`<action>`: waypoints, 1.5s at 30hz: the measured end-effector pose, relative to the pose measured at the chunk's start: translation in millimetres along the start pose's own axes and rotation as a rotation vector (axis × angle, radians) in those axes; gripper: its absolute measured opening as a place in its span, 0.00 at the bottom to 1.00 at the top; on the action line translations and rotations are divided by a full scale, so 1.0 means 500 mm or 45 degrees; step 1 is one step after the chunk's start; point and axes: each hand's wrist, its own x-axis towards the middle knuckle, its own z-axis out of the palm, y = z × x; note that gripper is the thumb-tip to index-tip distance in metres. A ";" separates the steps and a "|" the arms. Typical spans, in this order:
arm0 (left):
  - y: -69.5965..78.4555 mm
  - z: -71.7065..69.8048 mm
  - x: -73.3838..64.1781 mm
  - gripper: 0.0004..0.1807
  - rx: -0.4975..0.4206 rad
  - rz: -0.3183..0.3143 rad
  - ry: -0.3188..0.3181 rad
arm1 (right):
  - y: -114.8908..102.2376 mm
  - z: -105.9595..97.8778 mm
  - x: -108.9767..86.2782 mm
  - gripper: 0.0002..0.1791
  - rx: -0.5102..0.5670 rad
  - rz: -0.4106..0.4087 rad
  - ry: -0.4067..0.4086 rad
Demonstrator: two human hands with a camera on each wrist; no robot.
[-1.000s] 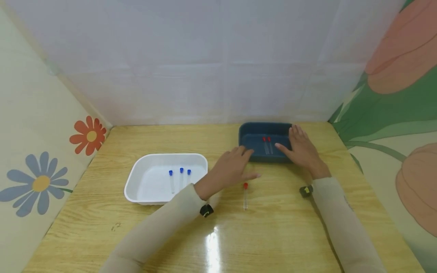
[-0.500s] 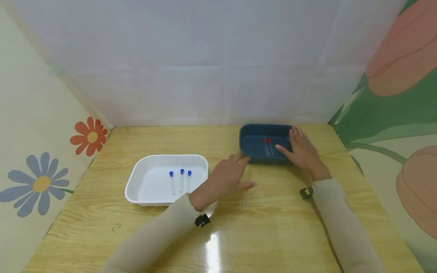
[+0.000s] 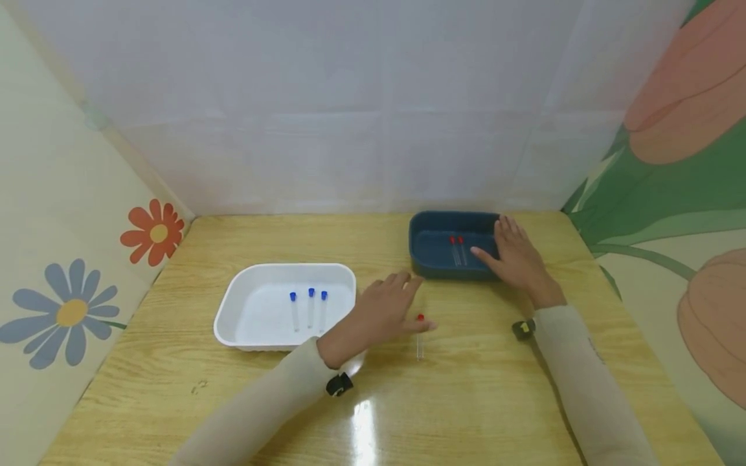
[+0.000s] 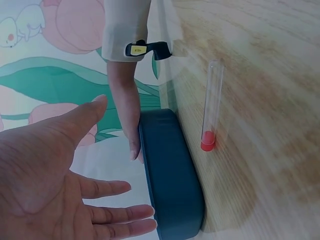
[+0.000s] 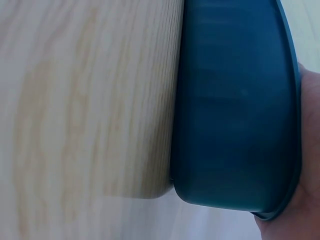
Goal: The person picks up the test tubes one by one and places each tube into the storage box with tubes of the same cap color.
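Note:
My left hand (image 3: 384, 309) hovers over the table with fingers spread and holds nothing. Just past its thumb lies a clear test tube with a red cap (image 3: 421, 318), flat on the wood; the left wrist view shows the whole test tube (image 4: 212, 105) apart from the hand (image 4: 60, 165). My right hand (image 3: 515, 255) rests on the right end of a dark blue tray (image 3: 454, 271), fingers straight along the rim and thumb over the front. Two red-capped test tubes (image 3: 456, 249) lie inside. In the right wrist view, the hand (image 5: 305, 170) touches the tray's rim (image 5: 295, 115).
A white tray (image 3: 245, 330) stands left of my left hand, with three blue-capped test tubes (image 3: 310, 310) lying in it. A pale sheet (image 3: 326, 129) rises behind the wooden table (image 3: 466, 401). Walls with painted flowers (image 3: 71, 314) flank both sides.
My left hand has drawn away from the blue tray's front left corner, back toward me and slightly left. The right hand stays at the rim, and the trays stand where they were.

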 end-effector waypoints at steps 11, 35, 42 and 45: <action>-0.002 0.018 -0.016 0.51 -0.070 0.018 -0.081 | 0.003 -0.001 -0.001 0.56 0.004 0.011 -0.004; 0.002 0.085 -0.038 0.54 -0.014 0.125 -0.127 | 0.002 -0.003 -0.001 0.56 -0.011 0.011 -0.007; 0.001 0.092 -0.038 0.54 -0.014 0.114 -0.123 | 0.002 -0.002 -0.001 0.56 -0.014 0.010 -0.005; 0.002 0.093 -0.038 0.54 0.001 0.114 -0.120 | 0.002 -0.001 0.000 0.56 -0.017 0.004 0.002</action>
